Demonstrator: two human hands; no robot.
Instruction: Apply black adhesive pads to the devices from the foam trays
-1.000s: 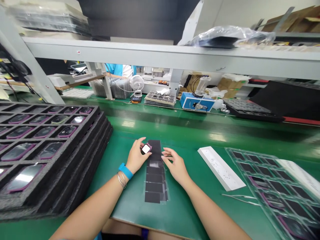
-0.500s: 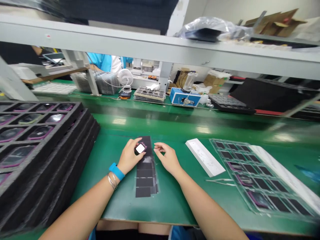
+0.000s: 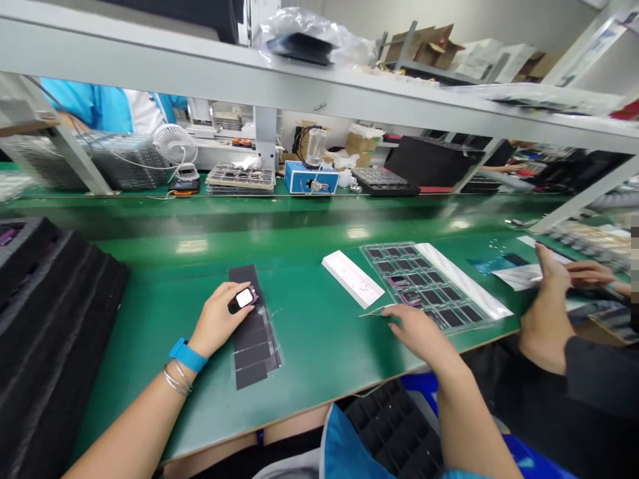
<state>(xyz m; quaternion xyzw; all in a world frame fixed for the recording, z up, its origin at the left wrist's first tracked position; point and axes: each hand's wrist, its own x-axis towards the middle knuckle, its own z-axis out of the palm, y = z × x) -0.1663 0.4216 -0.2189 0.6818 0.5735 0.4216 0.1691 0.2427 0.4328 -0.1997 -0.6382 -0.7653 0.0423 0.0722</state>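
My left hand (image 3: 219, 316) pinches a small rounded-square glass part (image 3: 244, 298) by its edges. It has a dark body, a purple edge and a face shining white. Beneath it lies a strip of black rectangular sheets (image 3: 251, 338) on clear film. My right hand (image 3: 414, 328) has its fingers closed on the end of metal tweezers (image 3: 370, 313), which lie low over the table. Just beyond is a long white block (image 3: 352, 278) with small dark specks. A clear tray (image 3: 384, 268) holds black rectangles and a few purple-edged parts, some behind my right hand.
A stack of black foam trays (image 3: 64, 332) rises at the left. At the right, a co-worker's hands (image 3: 546, 293) are over the same green table (image 3: 309, 362). A blue box (image 3: 310, 179), a white fan (image 3: 174, 144) and a grey shelf beam (image 3: 200, 66) stand at the back.
My right hand has moved right, from beside the black strip to the tweezers, and closed on them. My view has turned right, bringing in the co-worker. My left hand still holds the part.
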